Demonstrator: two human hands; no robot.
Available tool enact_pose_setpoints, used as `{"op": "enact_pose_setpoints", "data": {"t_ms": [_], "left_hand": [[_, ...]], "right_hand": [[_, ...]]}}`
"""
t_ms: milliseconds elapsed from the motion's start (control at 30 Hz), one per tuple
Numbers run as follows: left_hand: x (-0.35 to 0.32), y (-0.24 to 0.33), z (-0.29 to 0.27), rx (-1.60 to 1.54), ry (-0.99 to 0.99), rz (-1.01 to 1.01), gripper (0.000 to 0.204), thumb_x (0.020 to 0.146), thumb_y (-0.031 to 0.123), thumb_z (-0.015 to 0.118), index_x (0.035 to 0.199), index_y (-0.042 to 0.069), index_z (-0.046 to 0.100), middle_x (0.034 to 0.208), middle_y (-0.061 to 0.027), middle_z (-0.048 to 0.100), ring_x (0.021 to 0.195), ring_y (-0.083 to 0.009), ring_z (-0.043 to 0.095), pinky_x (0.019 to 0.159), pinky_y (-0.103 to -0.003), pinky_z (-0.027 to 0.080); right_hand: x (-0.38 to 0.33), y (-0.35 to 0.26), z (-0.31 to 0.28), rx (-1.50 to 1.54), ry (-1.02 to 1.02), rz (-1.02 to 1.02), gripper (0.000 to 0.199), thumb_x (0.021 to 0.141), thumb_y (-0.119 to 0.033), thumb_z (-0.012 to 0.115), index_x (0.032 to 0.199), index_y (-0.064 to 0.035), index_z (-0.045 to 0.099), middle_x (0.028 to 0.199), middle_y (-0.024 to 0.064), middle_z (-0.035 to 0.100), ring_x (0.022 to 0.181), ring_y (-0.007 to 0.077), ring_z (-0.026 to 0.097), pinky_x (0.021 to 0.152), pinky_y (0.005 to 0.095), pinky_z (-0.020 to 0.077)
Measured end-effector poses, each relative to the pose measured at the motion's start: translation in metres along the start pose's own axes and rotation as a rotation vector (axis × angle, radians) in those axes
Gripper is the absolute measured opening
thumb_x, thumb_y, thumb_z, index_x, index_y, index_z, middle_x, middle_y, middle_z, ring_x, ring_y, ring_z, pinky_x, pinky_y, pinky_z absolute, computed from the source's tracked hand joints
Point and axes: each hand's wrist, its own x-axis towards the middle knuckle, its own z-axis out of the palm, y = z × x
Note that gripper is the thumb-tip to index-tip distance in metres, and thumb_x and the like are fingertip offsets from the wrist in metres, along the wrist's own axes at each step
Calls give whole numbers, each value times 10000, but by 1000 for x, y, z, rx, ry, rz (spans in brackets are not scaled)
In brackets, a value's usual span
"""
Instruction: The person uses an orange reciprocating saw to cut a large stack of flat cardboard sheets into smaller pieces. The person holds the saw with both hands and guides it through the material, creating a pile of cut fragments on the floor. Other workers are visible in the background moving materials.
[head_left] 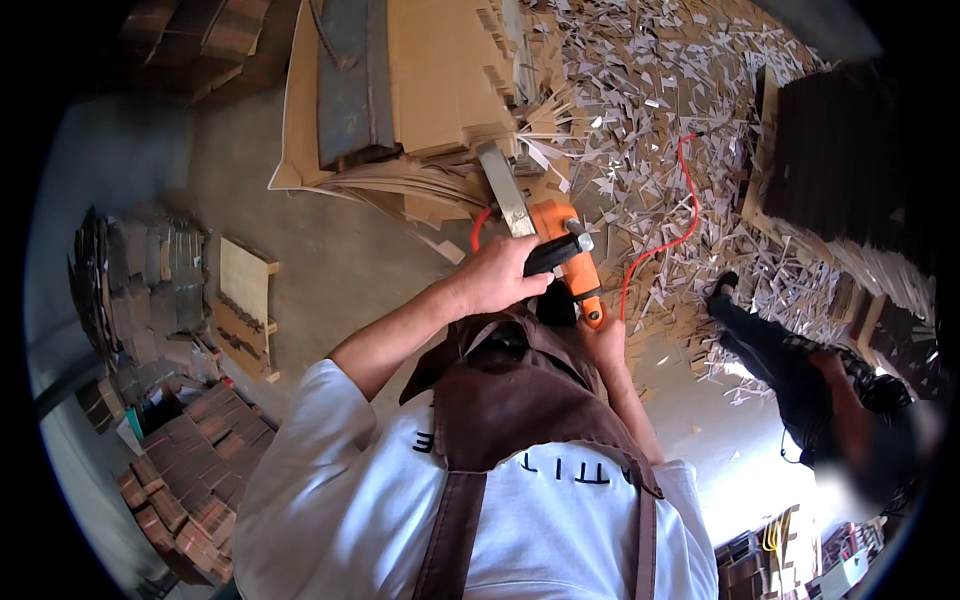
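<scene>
An orange power tool (582, 272) with a long flat metal bar (507, 190) is held in front of my apron. My left hand (497, 276) is closed round its black side handle (552, 256). At the rear end of the tool, my right hand (604, 342) is wrapped round the grip, its fingers partly hidden. The bar's far tip reaches the near right corner of a stack of cardboard sheets (440, 75). Cut strips stick out from that corner. A grey metal weight (352, 95) lies on top of the stack.
Paper and cardboard scraps (650, 90) cover the floor at right. A red hose (692, 195) runs across them. Another person (800, 385) is at the right, near a tall dark stack (835, 150). Bundled cardboard (205, 440) and a wooden pallet (245, 280) are at left.
</scene>
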Motion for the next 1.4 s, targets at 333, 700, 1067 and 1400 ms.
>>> {"op": "enact_pose_setpoints", "data": {"t_ms": [333,700,1067,1400], "left_hand": [[18,-24,-2,11,-101,-65,328,791,199,675,996,-28,557,770,-133,603,686,-194,556,681,-342,464],[29,-53,7,6,-147,-33,294,801,184,672,958,-36,555,738,-132,590,669,-182,550,652,-338,461],[53,-60,18,8,-135,-131,299,778,202,670,940,-32,577,712,-148,603,655,-226,569,633,-350,457],[73,-71,22,79,-113,-187,297,766,219,682,903,-28,591,698,-159,607,636,-240,580,639,-352,461]], "right_hand": [[-3,1,25,-14,-15,126,288,723,-239,692,914,-47,594,767,224,636,783,419,610,678,492,479],[-11,10,51,72,32,193,265,724,-224,687,904,-52,597,770,213,636,771,414,610,656,483,482],[12,30,55,45,16,182,288,724,-238,689,926,-69,572,746,192,641,754,398,621,654,482,486],[33,38,65,85,-21,212,252,726,-211,668,905,-53,589,777,224,629,781,425,601,658,492,476]]}}
